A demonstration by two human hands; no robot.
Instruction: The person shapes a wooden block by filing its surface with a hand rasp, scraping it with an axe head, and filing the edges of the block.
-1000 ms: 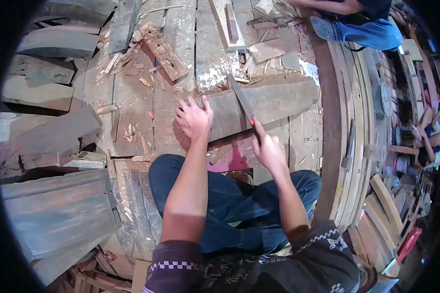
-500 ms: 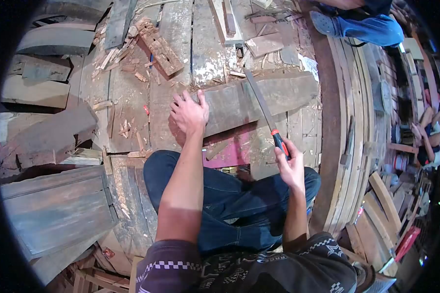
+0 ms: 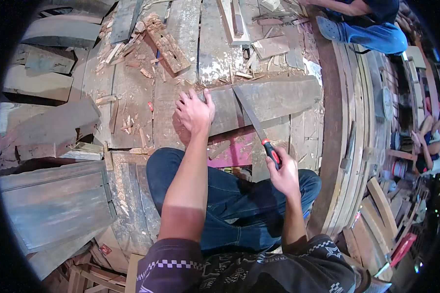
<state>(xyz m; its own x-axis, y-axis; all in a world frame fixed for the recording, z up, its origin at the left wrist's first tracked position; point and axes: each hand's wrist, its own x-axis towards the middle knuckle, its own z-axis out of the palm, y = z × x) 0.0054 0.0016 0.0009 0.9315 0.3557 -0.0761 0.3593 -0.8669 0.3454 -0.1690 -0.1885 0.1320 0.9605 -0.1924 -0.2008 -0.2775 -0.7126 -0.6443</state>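
A thick grey-brown wooden board (image 3: pixel 278 100) lies across in front of my crossed legs, tilted slightly up to the right. My left hand (image 3: pixel 195 111) grips its left end, fingers curled over the far edge. In my right hand (image 3: pixel 282 172) is a long flat file (image 3: pixel 251 115) with a black and red handle. Its blade slants over the middle of the board, and the tip is near the board's far edge. Whether the blade touches the wood I cannot tell. Below the board's near edge, a pink patch (image 3: pixel 232 150) shows on the floor.
A rough, splintered wood block (image 3: pixel 166 43) lies beyond my left hand among chips. Curved timber pieces (image 3: pixel 61 31) and a wooden panel (image 3: pixel 58 205) stand at the left. Long stacked planks (image 3: pixel 335 146) run along the right. Another person's jeans leg (image 3: pixel 371 38) is at the upper right.
My right hand has drawn the file back toward me and to the left across the board. My left hand stays on the board's left end. The whole view has shifted slightly.
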